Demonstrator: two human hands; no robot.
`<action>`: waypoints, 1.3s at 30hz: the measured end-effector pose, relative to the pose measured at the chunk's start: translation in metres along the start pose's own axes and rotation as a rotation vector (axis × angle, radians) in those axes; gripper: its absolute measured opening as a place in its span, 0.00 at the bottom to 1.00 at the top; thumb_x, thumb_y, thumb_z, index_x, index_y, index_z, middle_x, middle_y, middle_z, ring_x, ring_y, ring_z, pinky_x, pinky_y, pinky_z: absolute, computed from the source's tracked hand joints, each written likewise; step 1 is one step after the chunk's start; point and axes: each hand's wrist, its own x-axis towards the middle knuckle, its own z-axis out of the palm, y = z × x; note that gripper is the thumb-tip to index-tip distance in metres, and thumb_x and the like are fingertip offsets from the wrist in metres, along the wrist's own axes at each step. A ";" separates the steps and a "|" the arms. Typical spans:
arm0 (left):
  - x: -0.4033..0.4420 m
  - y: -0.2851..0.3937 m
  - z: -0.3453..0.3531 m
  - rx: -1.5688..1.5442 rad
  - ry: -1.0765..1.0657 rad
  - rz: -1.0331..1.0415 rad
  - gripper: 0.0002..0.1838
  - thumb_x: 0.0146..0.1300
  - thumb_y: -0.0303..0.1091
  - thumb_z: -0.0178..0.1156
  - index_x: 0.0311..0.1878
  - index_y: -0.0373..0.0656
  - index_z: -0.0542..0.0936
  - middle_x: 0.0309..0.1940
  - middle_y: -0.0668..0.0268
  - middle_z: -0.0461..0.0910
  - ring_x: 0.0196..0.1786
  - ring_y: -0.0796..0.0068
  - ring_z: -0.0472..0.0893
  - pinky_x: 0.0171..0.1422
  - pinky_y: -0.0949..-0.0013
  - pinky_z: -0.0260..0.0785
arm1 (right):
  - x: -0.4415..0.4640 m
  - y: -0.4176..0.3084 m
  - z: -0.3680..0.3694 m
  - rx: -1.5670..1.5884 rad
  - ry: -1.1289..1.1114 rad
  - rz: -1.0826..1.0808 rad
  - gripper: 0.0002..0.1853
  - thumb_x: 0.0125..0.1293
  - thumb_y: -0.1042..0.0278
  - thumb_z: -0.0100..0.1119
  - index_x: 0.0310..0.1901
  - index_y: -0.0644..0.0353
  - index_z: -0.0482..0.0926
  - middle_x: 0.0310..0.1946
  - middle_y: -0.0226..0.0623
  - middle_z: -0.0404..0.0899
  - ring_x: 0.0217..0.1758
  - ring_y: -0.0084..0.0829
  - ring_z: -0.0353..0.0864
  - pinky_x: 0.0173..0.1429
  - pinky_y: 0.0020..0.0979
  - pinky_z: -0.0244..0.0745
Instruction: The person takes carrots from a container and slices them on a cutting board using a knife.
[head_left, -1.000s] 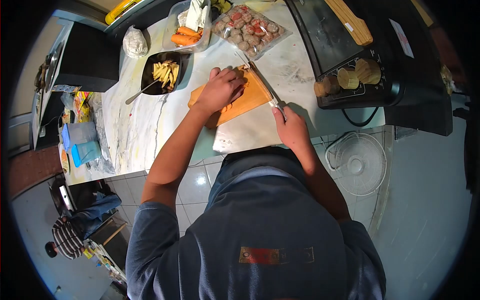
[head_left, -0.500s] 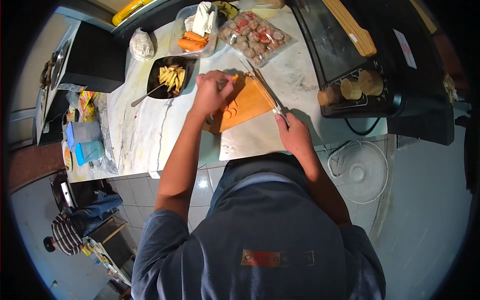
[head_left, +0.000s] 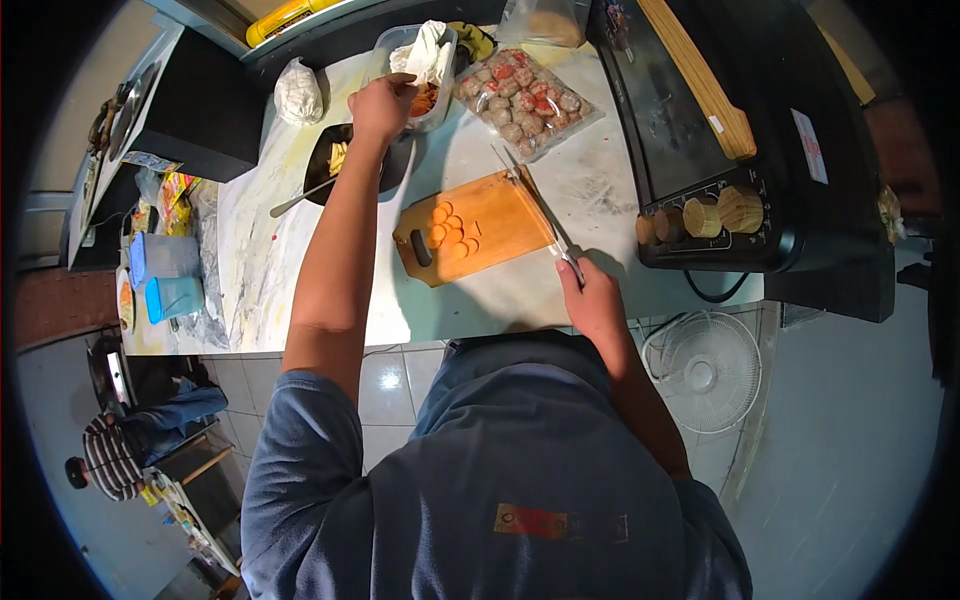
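My left hand [head_left: 380,108] reaches over the near left edge of a clear plastic container [head_left: 447,75]. Its fingers are drawn together; whatever they may hold is hidden. Inside the container are orange carrots [head_left: 425,98], partly covered by the hand, and a white bag or cloth [head_left: 430,52]. My right hand [head_left: 594,297] grips a knife [head_left: 541,212], its blade along the right side of the wooden cutting board [head_left: 505,215]. Several carrot slices [head_left: 453,222] lie on the board. Below my left forearm, a dark bowl [head_left: 318,160] holds pale yellow cut strips and a spoon [head_left: 300,198].
A clear bag of meatballs [head_left: 525,105] lies behind the board. To the right stands a black oven [head_left: 700,190] with wooden knobs. A white knotted bag [head_left: 298,93] sits at back left, plastic containers [head_left: 172,280] at far left. Another person [head_left: 115,455] is at lower left.
My left hand has moved from the cutting board, where it had a small orange piece at its fingertips, up and left to the container. My right hand stays with the knife beside the board.
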 end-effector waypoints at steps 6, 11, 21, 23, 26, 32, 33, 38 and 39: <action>-0.026 0.031 -0.024 0.059 -0.054 -0.080 0.16 0.62 0.49 0.62 0.42 0.48 0.87 0.36 0.64 0.87 0.40 0.62 0.86 0.48 0.64 0.72 | 0.000 -0.004 -0.005 0.022 -0.015 -0.005 0.19 0.71 0.52 0.55 0.36 0.65 0.78 0.27 0.54 0.80 0.33 0.57 0.80 0.37 0.47 0.73; -0.102 0.037 -0.019 -0.299 -0.208 0.173 0.06 0.55 0.40 0.68 0.34 0.51 0.86 0.32 0.65 0.85 0.40 0.62 0.80 0.51 0.56 0.63 | 0.004 0.001 0.005 0.035 -0.029 -0.065 0.20 0.72 0.52 0.54 0.37 0.65 0.78 0.22 0.50 0.75 0.25 0.46 0.76 0.33 0.40 0.69; -0.203 0.067 -0.001 -0.034 -0.132 0.192 0.11 0.51 0.41 0.71 0.39 0.52 0.87 0.47 0.69 0.76 0.57 0.61 0.68 0.61 0.55 0.54 | 0.012 -0.010 0.019 0.058 -0.178 -0.035 0.21 0.72 0.51 0.53 0.36 0.66 0.75 0.27 0.52 0.77 0.32 0.52 0.76 0.38 0.45 0.70; -0.204 0.073 0.010 -0.058 -0.097 0.155 0.11 0.51 0.40 0.71 0.39 0.52 0.87 0.47 0.70 0.76 0.57 0.62 0.68 0.60 0.55 0.54 | 0.010 -0.012 0.019 0.049 -0.212 -0.016 0.21 0.71 0.50 0.52 0.38 0.65 0.76 0.31 0.55 0.80 0.39 0.58 0.80 0.42 0.49 0.73; -0.205 0.085 0.027 -0.087 -0.039 0.099 0.11 0.52 0.40 0.71 0.40 0.53 0.87 0.47 0.71 0.76 0.56 0.61 0.69 0.59 0.55 0.54 | 0.009 -0.014 0.019 0.041 -0.236 -0.028 0.21 0.71 0.51 0.52 0.37 0.66 0.75 0.32 0.55 0.80 0.40 0.59 0.80 0.43 0.48 0.73; -0.216 0.095 0.031 -0.090 -0.008 0.016 0.12 0.55 0.42 0.69 0.41 0.52 0.87 0.45 0.70 0.78 0.56 0.61 0.68 0.58 0.54 0.53 | 0.008 -0.008 0.023 0.129 -0.157 -0.067 0.22 0.72 0.51 0.52 0.34 0.67 0.73 0.25 0.52 0.75 0.29 0.51 0.76 0.36 0.43 0.69; -0.219 0.095 0.029 -0.086 0.017 0.023 0.12 0.55 0.43 0.69 0.42 0.53 0.87 0.46 0.70 0.78 0.56 0.60 0.68 0.58 0.54 0.52 | 0.008 -0.007 0.024 0.124 -0.157 -0.067 0.22 0.72 0.51 0.52 0.35 0.67 0.73 0.25 0.52 0.75 0.29 0.51 0.76 0.36 0.43 0.69; -0.220 0.094 0.030 -0.095 0.099 0.026 0.11 0.54 0.41 0.69 0.40 0.51 0.86 0.44 0.70 0.78 0.55 0.60 0.68 0.56 0.51 0.52 | 0.009 -0.008 0.026 0.108 -0.165 -0.076 0.22 0.73 0.51 0.51 0.35 0.66 0.73 0.25 0.51 0.75 0.29 0.51 0.76 0.36 0.43 0.69; -0.220 0.094 0.029 -0.104 0.083 0.025 0.11 0.54 0.40 0.69 0.40 0.51 0.86 0.44 0.70 0.77 0.55 0.60 0.68 0.56 0.51 0.52 | 0.009 -0.011 0.023 0.094 -0.189 -0.060 0.20 0.73 0.52 0.50 0.38 0.66 0.74 0.29 0.53 0.78 0.35 0.55 0.78 0.40 0.45 0.71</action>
